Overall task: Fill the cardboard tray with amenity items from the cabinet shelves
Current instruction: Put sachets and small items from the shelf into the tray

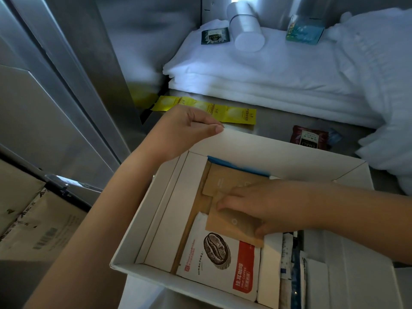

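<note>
The cardboard tray (289, 159) sits near, on the metal shelf, partly filled. The left hand (185, 128) grips its far-left rim, thumb over the edge. The right hand (263, 204) lies on a brown packet (231, 224) inside the tray; whether it pinches the packet I cannot tell. The packets look light, thin and bendy, probably best taken by an edge. The tray is stiff but thin-walled, so it likely needs support by the rim or from underneath.

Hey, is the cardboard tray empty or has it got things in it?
Partly filled. The cardboard tray holds a drip coffee sachet, brown packets under the right hand, and white boxes.
</note>
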Action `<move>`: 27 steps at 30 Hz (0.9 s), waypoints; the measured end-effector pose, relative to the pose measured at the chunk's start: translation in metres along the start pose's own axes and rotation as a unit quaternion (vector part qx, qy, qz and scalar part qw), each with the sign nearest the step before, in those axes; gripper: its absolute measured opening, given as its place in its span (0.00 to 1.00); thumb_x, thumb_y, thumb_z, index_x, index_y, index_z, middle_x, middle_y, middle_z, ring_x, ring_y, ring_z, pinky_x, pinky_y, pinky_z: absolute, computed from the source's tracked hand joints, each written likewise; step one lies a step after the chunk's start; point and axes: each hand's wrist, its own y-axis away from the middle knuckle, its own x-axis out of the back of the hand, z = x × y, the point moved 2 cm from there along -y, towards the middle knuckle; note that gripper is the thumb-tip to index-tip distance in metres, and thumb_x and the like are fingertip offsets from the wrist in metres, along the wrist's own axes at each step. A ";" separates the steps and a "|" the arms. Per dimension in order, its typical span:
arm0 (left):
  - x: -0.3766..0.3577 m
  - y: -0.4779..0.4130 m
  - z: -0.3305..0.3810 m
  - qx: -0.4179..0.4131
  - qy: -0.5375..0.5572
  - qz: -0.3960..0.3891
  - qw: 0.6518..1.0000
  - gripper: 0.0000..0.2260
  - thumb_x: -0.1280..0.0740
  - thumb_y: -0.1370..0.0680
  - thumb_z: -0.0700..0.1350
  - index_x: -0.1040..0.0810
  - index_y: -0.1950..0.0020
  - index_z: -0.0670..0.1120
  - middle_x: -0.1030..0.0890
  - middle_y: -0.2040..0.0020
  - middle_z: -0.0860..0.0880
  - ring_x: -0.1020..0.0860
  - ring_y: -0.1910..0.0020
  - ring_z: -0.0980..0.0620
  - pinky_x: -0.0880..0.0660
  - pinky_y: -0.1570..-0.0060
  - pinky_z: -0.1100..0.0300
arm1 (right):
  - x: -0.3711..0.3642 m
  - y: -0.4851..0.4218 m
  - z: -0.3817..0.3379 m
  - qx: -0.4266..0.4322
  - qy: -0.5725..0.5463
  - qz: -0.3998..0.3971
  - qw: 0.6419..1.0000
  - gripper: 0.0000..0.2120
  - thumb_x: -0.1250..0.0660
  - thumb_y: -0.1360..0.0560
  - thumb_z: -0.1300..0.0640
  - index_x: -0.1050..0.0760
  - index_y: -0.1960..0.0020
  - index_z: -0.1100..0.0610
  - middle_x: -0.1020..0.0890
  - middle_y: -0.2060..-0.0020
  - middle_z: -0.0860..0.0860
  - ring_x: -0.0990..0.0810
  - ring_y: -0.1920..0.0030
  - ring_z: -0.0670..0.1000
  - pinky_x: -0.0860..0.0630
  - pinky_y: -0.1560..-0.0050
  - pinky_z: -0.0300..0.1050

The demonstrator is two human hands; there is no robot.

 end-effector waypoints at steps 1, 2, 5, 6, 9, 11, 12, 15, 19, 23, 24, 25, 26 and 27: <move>0.000 0.000 0.000 0.002 0.002 0.000 1.000 0.04 0.29 0.26 0.45 0.16 0.52 0.50 0.17 0.59 0.60 0.20 0.57 0.67 0.30 0.58 0.77 | 0.002 0.001 -0.001 0.003 0.004 0.006 1.000 0.35 0.31 0.26 0.50 0.48 0.27 0.43 0.31 0.38 0.47 0.28 0.44 0.49 0.26 0.48 0.47; 0.000 0.000 0.000 0.004 0.003 -0.001 1.000 0.04 0.29 0.26 0.45 0.16 0.52 0.50 0.17 0.60 0.62 0.21 0.57 0.68 0.30 0.59 0.77 | 0.005 0.004 -0.002 0.005 0.005 0.016 1.000 0.34 0.31 0.26 0.49 0.47 0.27 0.44 0.31 0.38 0.46 0.28 0.43 0.48 0.26 0.47 0.46; 0.000 -0.001 -0.002 0.008 0.007 -0.001 1.000 0.04 0.29 0.26 0.45 0.16 0.53 0.51 0.18 0.62 0.64 0.22 0.58 0.69 0.31 0.60 0.79 | 0.026 0.018 -0.001 0.008 -0.027 0.091 0.995 0.28 0.34 0.24 0.47 0.42 0.28 0.44 0.31 0.41 0.42 0.30 0.44 0.42 0.28 0.46 0.38; -0.001 -0.002 -0.002 0.010 0.010 0.000 1.000 0.03 0.29 0.26 0.45 0.16 0.54 0.51 0.17 0.62 0.64 0.22 0.58 0.69 0.31 0.60 0.79 | 0.034 0.025 0.000 0.005 -0.034 0.121 0.992 0.26 0.36 0.24 0.46 0.41 0.29 0.42 0.31 0.43 0.40 0.31 0.46 0.39 0.30 0.48 0.34; -0.001 -0.003 -0.003 0.014 0.022 0.006 1.000 0.03 0.28 0.27 0.44 0.16 0.56 0.52 0.17 0.61 0.63 0.21 0.57 0.68 0.31 0.59 0.78 | 0.056 0.050 0.010 -0.033 -0.034 0.226 0.973 0.20 0.39 0.25 0.43 0.37 0.34 0.36 0.30 0.48 0.35 0.28 0.50 0.37 0.28 0.52 0.33; -0.001 -0.003 -0.003 0.014 0.026 0.009 1.000 0.03 0.28 0.27 0.43 0.16 0.57 0.52 0.17 0.61 0.64 0.21 0.57 0.68 0.31 0.59 0.78 | 0.066 0.068 0.024 -0.071 -0.058 0.305 0.948 0.17 0.38 0.27 0.43 0.32 0.38 0.36 0.28 0.51 0.35 0.26 0.51 0.37 0.26 0.55 0.34; -0.001 -0.003 -0.003 0.014 0.026 0.010 1.000 0.04 0.28 0.27 0.43 0.16 0.57 0.52 0.17 0.61 0.64 0.21 0.57 0.68 0.31 0.59 0.78 | 0.069 0.076 0.033 -0.091 -0.079 0.340 0.933 0.17 0.36 0.27 0.44 0.30 0.39 0.37 0.27 0.52 0.36 0.25 0.51 0.37 0.25 0.54 0.35; -0.001 -0.002 -0.004 0.009 0.019 0.007 1.000 0.03 0.28 0.27 0.44 0.15 0.57 0.52 0.16 0.59 0.61 0.21 0.57 0.66 0.31 0.58 0.77 | 0.073 0.095 0.060 -0.135 -0.154 0.419 0.885 0.17 0.30 0.31 0.48 0.26 0.43 0.40 0.24 0.52 0.38 0.23 0.49 0.40 0.26 0.49 0.35; 0.000 -0.003 -0.004 0.004 0.002 0.006 1.000 0.03 0.28 0.27 0.45 0.15 0.56 0.51 0.16 0.59 0.59 0.21 0.57 0.65 0.31 0.58 0.76 | 0.056 0.104 0.092 -0.177 -0.307 0.443 0.824 0.19 0.25 0.32 0.57 0.24 0.45 0.42 0.20 0.49 0.40 0.23 0.46 0.40 0.23 0.44 0.42; 0.000 -0.003 -0.005 0.012 -0.008 0.004 1.000 0.03 0.28 0.27 0.46 0.15 0.56 0.53 0.16 0.59 0.60 0.21 0.55 0.64 0.30 0.57 0.75 | 0.037 0.096 0.120 -0.231 -0.338 0.422 0.809 0.21 0.24 0.32 0.57 0.24 0.42 0.43 0.22 0.46 0.39 0.24 0.44 0.38 0.26 0.39 0.44; 0.000 -0.002 -0.005 0.015 -0.009 0.005 1.000 0.03 0.28 0.27 0.47 0.15 0.56 0.54 0.16 0.59 0.61 0.21 0.55 0.64 0.30 0.57 0.75 | 0.033 0.095 0.126 -0.243 -0.341 0.413 0.809 0.22 0.24 0.32 0.56 0.25 0.42 0.43 0.22 0.45 0.38 0.24 0.44 0.37 0.26 0.39 0.41; 0.001 -0.002 -0.005 0.017 -0.010 0.005 1.000 0.03 0.28 0.27 0.47 0.15 0.56 0.54 0.17 0.59 0.61 0.21 0.55 0.64 0.30 0.57 0.74 | 0.028 0.093 0.133 -0.256 -0.340 0.402 0.811 0.23 0.25 0.32 0.55 0.26 0.41 0.41 0.23 0.44 0.37 0.24 0.44 0.36 0.27 0.39 0.40; 0.001 -0.002 -0.005 0.019 -0.015 0.004 1.000 0.03 0.28 0.27 0.48 0.15 0.56 0.54 0.17 0.58 0.61 0.21 0.55 0.63 0.30 0.57 0.74 | 0.024 0.092 0.140 -0.267 -0.335 0.390 0.815 0.24 0.24 0.32 0.54 0.28 0.40 0.40 0.24 0.42 0.37 0.25 0.42 0.37 0.28 0.39 0.40; 0.001 -0.002 -0.005 0.021 -0.019 0.004 1.000 0.03 0.29 0.27 0.48 0.15 0.56 0.54 0.17 0.58 0.61 0.21 0.55 0.64 0.30 0.57 0.74 | 0.018 0.091 0.146 -0.280 -0.331 0.374 0.820 0.26 0.24 0.33 0.52 0.29 0.40 0.38 0.25 0.41 0.37 0.26 0.40 0.39 0.29 0.38 0.41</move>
